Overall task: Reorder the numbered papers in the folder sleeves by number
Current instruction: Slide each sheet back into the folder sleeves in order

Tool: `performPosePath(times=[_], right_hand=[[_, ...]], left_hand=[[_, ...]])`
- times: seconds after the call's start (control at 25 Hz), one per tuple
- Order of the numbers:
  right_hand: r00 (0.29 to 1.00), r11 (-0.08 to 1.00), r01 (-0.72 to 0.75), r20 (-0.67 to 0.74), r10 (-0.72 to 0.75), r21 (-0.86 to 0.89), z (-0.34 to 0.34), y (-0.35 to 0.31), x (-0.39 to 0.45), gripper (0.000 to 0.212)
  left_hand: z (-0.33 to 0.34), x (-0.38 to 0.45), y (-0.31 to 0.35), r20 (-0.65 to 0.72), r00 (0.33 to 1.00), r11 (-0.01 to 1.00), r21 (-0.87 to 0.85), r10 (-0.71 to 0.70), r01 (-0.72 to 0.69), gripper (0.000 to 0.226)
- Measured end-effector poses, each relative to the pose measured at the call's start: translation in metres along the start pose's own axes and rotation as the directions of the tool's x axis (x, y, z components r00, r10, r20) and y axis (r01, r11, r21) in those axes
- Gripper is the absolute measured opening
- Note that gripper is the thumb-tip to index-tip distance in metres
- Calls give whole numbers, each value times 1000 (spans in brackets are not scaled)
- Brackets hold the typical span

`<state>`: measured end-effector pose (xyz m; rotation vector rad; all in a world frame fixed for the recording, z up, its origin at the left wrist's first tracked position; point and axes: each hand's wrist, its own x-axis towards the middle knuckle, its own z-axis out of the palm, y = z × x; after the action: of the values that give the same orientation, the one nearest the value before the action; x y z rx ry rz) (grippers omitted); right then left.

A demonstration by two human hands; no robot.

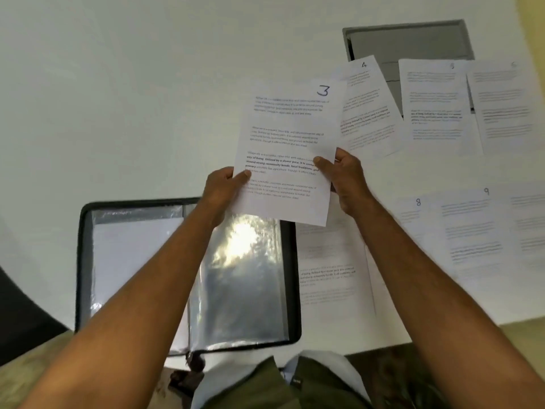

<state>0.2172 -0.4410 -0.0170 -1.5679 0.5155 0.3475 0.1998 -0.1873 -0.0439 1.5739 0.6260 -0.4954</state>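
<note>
Paper 3 (287,152) held up over the open folder (244,276), left hand (219,187) and right hand (345,178) fingers pinching its lower side edges. Papers 4 (365,107), 8 (413,214), 9 (469,228) lie right on white worktop (132,98).

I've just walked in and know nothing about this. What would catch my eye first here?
First, the sheet marked 3, held up mid-frame by the left hand and right hand at its lower edges. Below it lies an open folder, its clear sleeve glaring with reflected light. To the right, numbered sheets are spread out, among them 4, 8 and 9.
</note>
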Motion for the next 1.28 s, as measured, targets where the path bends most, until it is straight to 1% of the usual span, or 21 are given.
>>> performPosePath(times=[0.08,0.24,0.4,0.48,0.52,0.56,0.6,0.64,0.68,0.72,0.76,0.8,0.92,1.0,1.12,1.28], right_hand=[[999,1000,-15,31,15,5,4,4,-25,26],[995,999,-37,90,39,-23,18,20,-61,30],[995,991,-46,87,57,-124,38,42,-85,37],[999,980,-21,40,30,-200,47,54,-92,44],[1000,975,-7,12,10,-224,51,59,-96,46],[1000,972,2,-20,-7,-233,55,65,-101,47],[998,973,8,-52,-20,-232,58,68,-105,47],[996,974,9,-85,-29,-228,62,71,-111,47],[992,973,7,-122,-36,-229,64,74,-117,48],[986,971,7,-158,-46,-238,65,78,-123,49],[979,969,3,-195,-53,-248,64,82,-129,50],[972,968,2,-226,-61,-252,64,87,-133,50],[956,972,-23,-289,-46,-232,58,93,-142,46],[944,972,-46,-327,-33,-232,53,94,-145,45],[933,971,-41,-358,-47,-234,51,90,-147,43],[931,976,6,-355,-85,-217,58,76,-137,37]], left_hand=[[-11,-23,-10,7,1000,1000,-11,10,-10,11],[-39,-56,-41,45,999,999,-52,3,-1,18],[-62,-72,-73,81,997,994,-108,-2,10,26],[-72,-70,-85,68,997,999,-48,24,-21,25],[-79,-65,-91,47,997,997,41,61,-63,25],[-86,-60,-97,22,993,977,179,117,-119,23],[-93,-53,-101,7,982,917,357,187,-177,23],[-98,-46,-104,17,961,811,533,276,-242,26],[-101,-38,-108,66,935,687,661,348,-302,30],[-102,-30,-113,143,910,564,744,389,-358,35],[-101,-24,-117,214,895,468,791,391,-394,39],[-99,-21,-121,253,890,392,827,379,-402,45],[-94,-16,-132,281,889,153,923,361,-354,65],[-89,-15,-141,292,874,72,936,388,-345,62],[-85,-19,-147,288,839,45,937,461,-347,43],[-88,-20,-141,347,780,14,910,521,-414,15]])
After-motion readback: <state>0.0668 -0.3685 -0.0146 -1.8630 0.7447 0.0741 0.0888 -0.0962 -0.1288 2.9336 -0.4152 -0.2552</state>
